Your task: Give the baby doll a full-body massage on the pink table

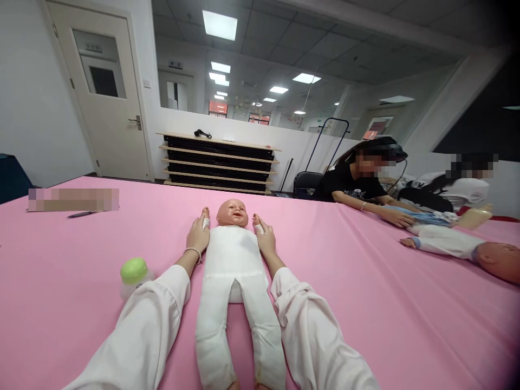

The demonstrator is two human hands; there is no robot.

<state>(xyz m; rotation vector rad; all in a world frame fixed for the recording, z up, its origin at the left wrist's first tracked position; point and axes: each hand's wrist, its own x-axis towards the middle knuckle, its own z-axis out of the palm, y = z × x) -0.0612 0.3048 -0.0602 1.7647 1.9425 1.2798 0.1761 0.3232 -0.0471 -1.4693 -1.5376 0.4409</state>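
Note:
A baby doll (233,260) in a white cloth body lies on its back on the pink table (345,281), head away from me, legs toward me. My left hand (197,234) is closed around the doll's raised arm on the left side of its head. My right hand (265,236) grips the doll's other arm on the right side. Both my arms wear white sleeves, and a bead bracelet sits on my left wrist.
A bottle with a green cap (134,275) stands just left of my left forearm. A pen (83,214) lies far left. Two other people (357,181) work at the right with a second doll (459,244). Shelves (219,162) and a door (108,92) stand behind.

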